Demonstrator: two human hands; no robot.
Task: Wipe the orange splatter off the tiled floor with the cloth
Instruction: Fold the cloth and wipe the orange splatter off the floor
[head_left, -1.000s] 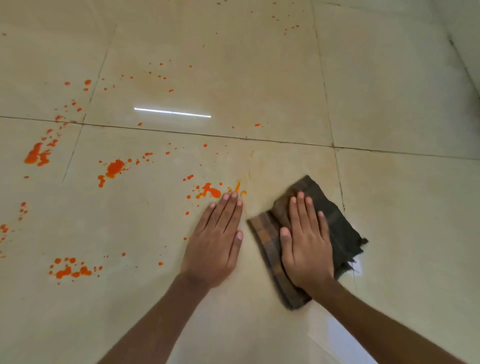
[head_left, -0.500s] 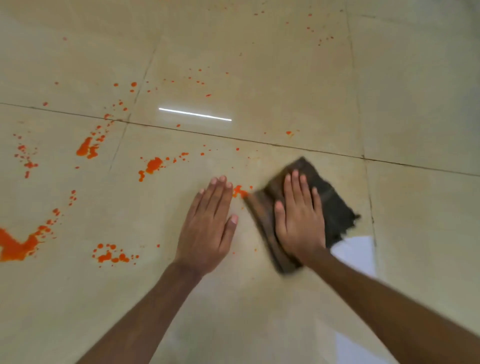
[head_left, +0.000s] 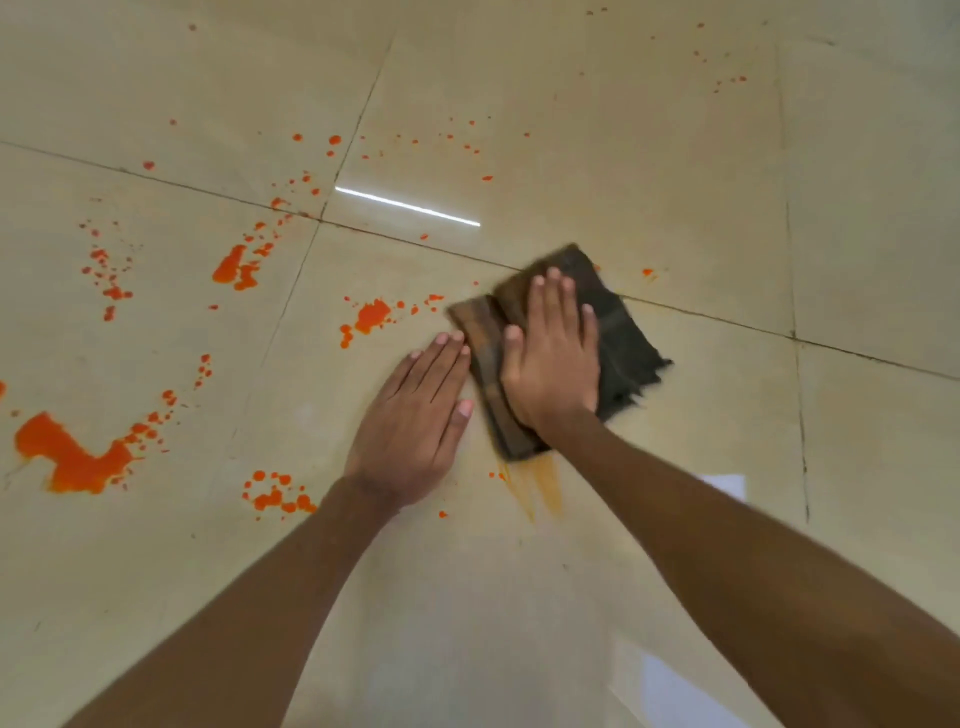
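A dark folded cloth (head_left: 621, 338) lies flat on the beige tiled floor (head_left: 675, 182). My right hand (head_left: 553, 353) presses palm-down on the cloth with the fingers spread. My left hand (head_left: 415, 415) rests flat on the bare tile just left of the cloth, its fingertips touching the cloth's edge. Orange splatter covers the floor to the left: a blot (head_left: 371, 314) beyond my left fingers, a big puddle (head_left: 72, 457) at the far left, a cluster (head_left: 275, 496) by my left wrist. A thin orange smear (head_left: 540, 486) trails behind the cloth.
Dark grout lines (head_left: 727, 325) cross the floor. Fine orange specks (head_left: 719, 78) dot the far tiles. A bright strip of reflected light (head_left: 405, 207) shows on the tile ahead, and pale reflections (head_left: 675, 691) lie near my right forearm.
My right hand has pushed the cloth forward and to the left over the spots near my left fingertips, leaving a faint orange smear behind it. The view has shifted, showing more splatter at left.
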